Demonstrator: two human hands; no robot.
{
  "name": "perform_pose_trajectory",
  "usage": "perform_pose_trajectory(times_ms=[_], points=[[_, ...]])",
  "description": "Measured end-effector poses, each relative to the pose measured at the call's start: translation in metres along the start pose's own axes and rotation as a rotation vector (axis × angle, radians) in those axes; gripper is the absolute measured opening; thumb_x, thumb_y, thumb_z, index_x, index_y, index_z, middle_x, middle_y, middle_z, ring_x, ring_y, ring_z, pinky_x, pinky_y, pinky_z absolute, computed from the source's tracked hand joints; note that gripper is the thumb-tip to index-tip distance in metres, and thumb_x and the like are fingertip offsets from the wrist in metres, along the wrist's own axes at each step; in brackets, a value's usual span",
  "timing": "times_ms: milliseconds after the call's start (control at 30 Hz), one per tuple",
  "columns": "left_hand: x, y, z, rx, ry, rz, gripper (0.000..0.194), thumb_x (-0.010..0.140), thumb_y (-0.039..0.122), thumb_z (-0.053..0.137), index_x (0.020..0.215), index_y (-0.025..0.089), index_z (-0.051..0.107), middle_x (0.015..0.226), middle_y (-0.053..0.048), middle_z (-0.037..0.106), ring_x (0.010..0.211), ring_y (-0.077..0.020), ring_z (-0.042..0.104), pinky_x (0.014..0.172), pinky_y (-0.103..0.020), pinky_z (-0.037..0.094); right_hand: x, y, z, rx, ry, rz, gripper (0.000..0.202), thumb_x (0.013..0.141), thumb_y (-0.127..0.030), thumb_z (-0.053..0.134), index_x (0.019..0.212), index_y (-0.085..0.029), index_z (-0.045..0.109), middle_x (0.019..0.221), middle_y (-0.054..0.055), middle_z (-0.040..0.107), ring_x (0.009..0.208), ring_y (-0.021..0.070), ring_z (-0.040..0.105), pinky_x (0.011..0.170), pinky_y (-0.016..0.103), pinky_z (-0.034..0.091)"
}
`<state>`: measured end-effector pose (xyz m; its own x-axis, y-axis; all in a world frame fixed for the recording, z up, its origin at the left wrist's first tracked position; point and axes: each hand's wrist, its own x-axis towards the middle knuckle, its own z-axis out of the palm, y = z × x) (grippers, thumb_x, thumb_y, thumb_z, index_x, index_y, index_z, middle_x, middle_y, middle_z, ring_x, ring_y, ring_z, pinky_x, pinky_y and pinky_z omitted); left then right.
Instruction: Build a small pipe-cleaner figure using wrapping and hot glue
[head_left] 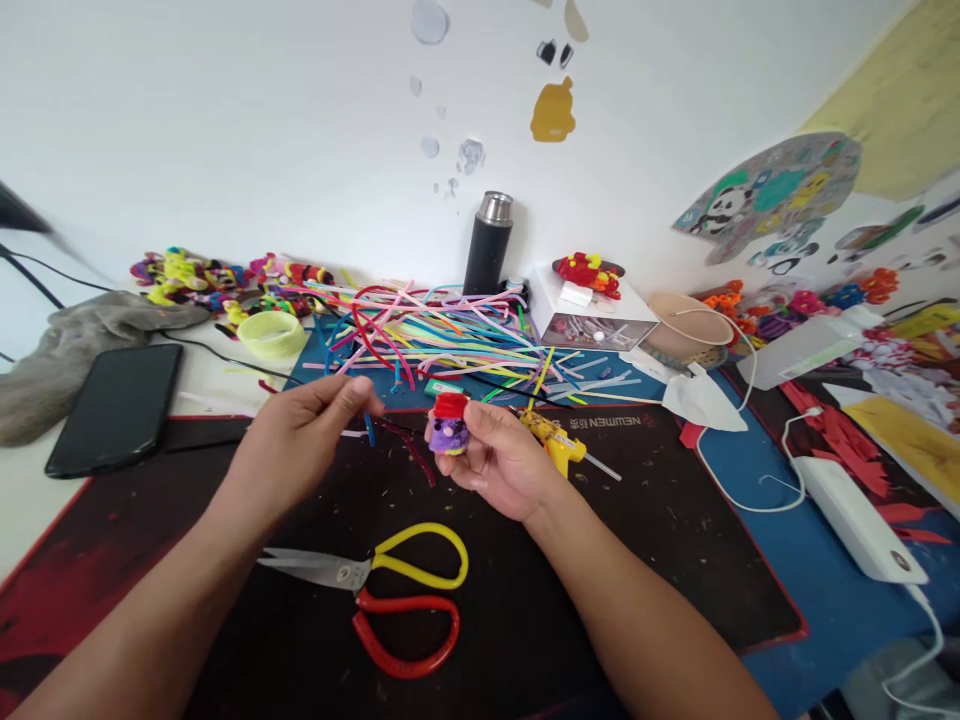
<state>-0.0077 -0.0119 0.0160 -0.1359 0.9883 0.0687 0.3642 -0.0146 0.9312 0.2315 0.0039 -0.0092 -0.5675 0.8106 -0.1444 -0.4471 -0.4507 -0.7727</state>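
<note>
Between the thumb and fingers of my right hand [499, 460] is a small purple figure [448, 436] with a red top, dark eyes and a light nose. My left hand [300, 440] is closed in a pinch to its left, apart from the figure. A short blue piece [370, 428] shows just beside the left fingertips; what they grip is too small to make out. A dark red pipe cleaner [412, 450] lies between the hands. Below them, scissors [346, 574] with one yellow and one red handle lie spread on the black mat [525, 620].
Behind the hands lies a pile of colored pipe cleaners [435, 330], with a black thermos [487, 245] and a white box [592, 310]. A yellow glue gun [562, 445] is behind my right hand. A phone [116, 410] lies left, a white power strip [859, 515] right.
</note>
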Motion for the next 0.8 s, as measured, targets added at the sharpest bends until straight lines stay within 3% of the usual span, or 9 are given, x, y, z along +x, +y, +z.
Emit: perform_pose_trajectory(times_ms=[133,367,500,633,800], points=[[-0.001,0.006,0.0,-0.095,-0.064,0.045,0.049,0.087,0.065,0.091,0.117,0.026,0.087,0.114,-0.008,0.087,0.104,-0.0292,0.073,0.091,-0.035,0.056,0.0,0.0,-0.001,-0.028,-0.017,0.0,0.055,0.082,-0.067,0.099,0.092,-0.018,0.076,0.087,0.007,0.076,0.063,0.0133,0.066,0.041,0.022,0.027],[-0.007,0.017,0.0,-0.132,-0.279,0.034,0.048,0.09,0.071,0.087,0.088,0.022,0.084,0.089,-0.005,0.081,0.085,-0.024,0.07,0.08,-0.031,0.055,-0.002,-0.002,0.004,-0.062,-0.062,0.031,0.056,0.081,-0.067,0.101,0.098,-0.018,0.079,0.077,0.003,0.074,0.062,0.0146,0.069,0.042,0.02,0.033],[-0.007,0.02,-0.001,-0.087,-0.333,0.046,0.045,0.092,0.067,0.084,0.084,0.022,0.084,0.082,-0.003,0.078,0.077,-0.0215,0.066,0.072,-0.029,0.05,-0.002,-0.001,0.004,-0.066,-0.052,0.046,0.057,0.081,-0.065,0.102,0.1,-0.017,0.079,0.078,0.005,0.076,0.063,0.0152,0.07,0.042,0.02,0.033],[-0.006,0.02,-0.002,-0.067,-0.387,0.023,0.045,0.093,0.067,0.08,0.086,0.023,0.084,0.085,-0.005,0.081,0.079,-0.0232,0.069,0.075,-0.03,0.052,-0.002,0.0,0.004,-0.069,-0.061,0.051,0.057,0.08,-0.064,0.103,0.102,-0.017,0.081,0.078,0.004,0.077,0.062,0.0144,0.07,0.042,0.019,0.033],[-0.006,0.017,0.0,-0.08,-0.384,-0.008,0.046,0.091,0.067,0.081,0.085,0.022,0.085,0.083,-0.005,0.081,0.077,-0.022,0.067,0.071,-0.029,0.052,-0.002,0.0,0.006,-0.076,-0.069,0.054,0.057,0.079,-0.064,0.103,0.106,-0.018,0.082,0.078,0.003,0.076,0.062,0.0142,0.07,0.042,0.02,0.033]])
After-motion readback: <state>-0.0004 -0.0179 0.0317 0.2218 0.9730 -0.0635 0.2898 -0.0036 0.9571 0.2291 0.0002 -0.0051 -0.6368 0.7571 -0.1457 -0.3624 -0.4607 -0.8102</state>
